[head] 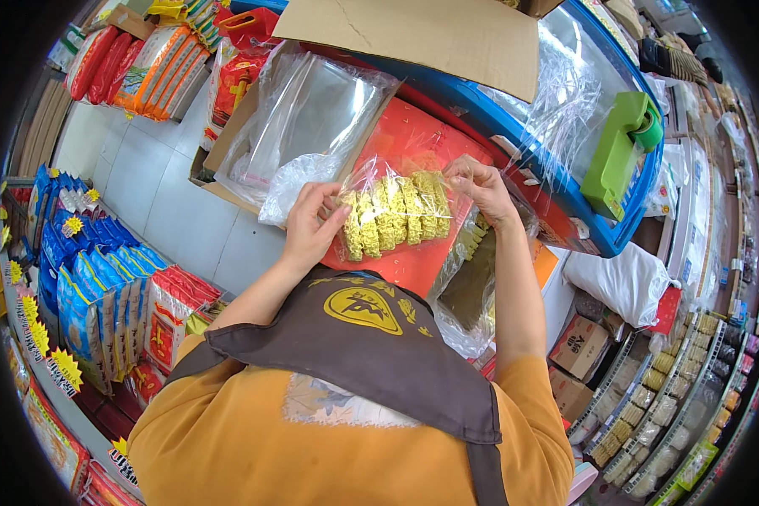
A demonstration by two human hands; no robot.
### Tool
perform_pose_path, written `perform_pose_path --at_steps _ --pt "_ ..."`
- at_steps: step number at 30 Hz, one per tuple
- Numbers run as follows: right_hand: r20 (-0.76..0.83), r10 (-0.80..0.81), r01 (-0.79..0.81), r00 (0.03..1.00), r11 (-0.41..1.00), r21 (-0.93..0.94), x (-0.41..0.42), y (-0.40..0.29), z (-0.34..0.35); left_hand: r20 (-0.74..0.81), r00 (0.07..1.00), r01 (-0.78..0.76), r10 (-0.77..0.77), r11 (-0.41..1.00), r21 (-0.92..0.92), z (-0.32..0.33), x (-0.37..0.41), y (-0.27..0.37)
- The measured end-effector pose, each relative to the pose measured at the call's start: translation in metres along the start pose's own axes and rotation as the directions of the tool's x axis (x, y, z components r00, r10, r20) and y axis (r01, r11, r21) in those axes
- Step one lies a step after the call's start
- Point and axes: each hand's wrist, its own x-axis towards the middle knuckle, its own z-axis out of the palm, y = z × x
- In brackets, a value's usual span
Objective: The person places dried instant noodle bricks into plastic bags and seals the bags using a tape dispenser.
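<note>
A clear plastic bag (395,212) holding a row of several yellow dried noodle cakes lies over a red board or box top (411,139) in front of me. My left hand (316,215) is at the bag's left end, its thumb and fingers on the plastic. At the upper right corner, my right hand (481,186) pinches the edge of the bag between thumb and fingers. Below my right forearm, more noodle cakes (477,237) show inside a plastic-lined box, partly hidden by the arm.
An open carton with clear plastic bags (316,107) stands beyond my left hand. Behind are a cardboard flap (411,38) and a blue-rimmed freezer (626,237) bearing plastic ties (553,120) and a green tape dispenser (613,158). Packaged goods (95,303) stand at left, stocked shelves (664,379) at right.
</note>
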Motion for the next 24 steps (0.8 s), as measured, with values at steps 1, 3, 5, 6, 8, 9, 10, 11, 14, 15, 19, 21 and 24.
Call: perform_pose_path --at_steps 1,3,5,6,8,9,10,11,14,15,19,21,24 --pt "-0.004 -0.019 0.019 1.0 1.0 -0.002 -0.001 0.004 -0.001 -0.03 0.999 -0.022 0.021 1.0 -0.019 0.002 0.004 0.0" --pt "-0.023 -0.041 0.041 0.999 0.999 0.015 -0.003 0.004 -0.001 -0.053 0.997 -0.05 0.048 0.998 -0.031 0.005 0.007 -0.001" --pt "-0.052 -0.045 0.048 0.998 0.997 0.052 -0.006 -0.004 0.004 -0.042 0.997 -0.061 0.061 0.998 -0.018 0.004 0.006 -0.006" --pt "-0.025 -0.037 0.039 0.999 0.995 0.094 -0.008 -0.005 0.001 -0.053 0.997 -0.053 0.051 0.998 -0.027 0.004 0.006 -0.004" --pt "-0.068 -0.073 0.082 0.995 0.987 0.138 -0.012 -0.008 0.001 -0.076 0.997 -0.034 0.031 0.998 -0.045 0.004 0.002 -0.001" --pt "-0.088 -0.091 0.104 0.992 0.982 0.16 -0.013 -0.012 0.001 -0.065 0.997 -0.049 0.047 0.999 -0.024 0.003 0.001 -0.003" --pt "-0.077 -0.092 0.102 0.993 0.985 0.142 -0.012 -0.016 0.0 -0.055 0.996 -0.064 0.064 0.998 -0.003 0.002 0.0 -0.006" --pt "-0.066 -0.092 0.1 0.994 0.987 0.125 -0.011 -0.021 -0.001 -0.045 0.996 -0.079 0.08 0.997 0.019 0.001 -0.001 -0.007" --pt "-0.035 -0.134 0.136 0.99 0.989 0.059 -0.006 -0.037 -0.002 -0.011 0.998 0.062 -0.062 0.997 -0.04 -0.001 -0.005 -0.004" --pt "-0.02 -0.152 0.153 0.988 0.988 0.036 -0.004 -0.041 -0.002 -0.017 0.998 0.063 -0.065 0.996 -0.069 -0.002 -0.006 -0.006" --pt "0.165 -0.145 0.168 0.976 0.977 -0.133 -0.003 -0.07 -0.002 -0.04 0.999 0.032 -0.036 0.995 -0.094 -0.003 -0.009 -0.009" --pt "0.252 -0.065 0.146 0.965 0.938 -0.315 -0.002 -0.076 -0.01 -0.046 0.999 0.012 -0.016 0.996 -0.091 -0.003 -0.01 -0.008" --pt "0.291 0.055 0.08 0.955 0.898 -0.433 -0.005 -0.098 -0.017 -0.045 0.999 0.01 -0.016 0.991 -0.137 -0.003 -0.013 -0.013"
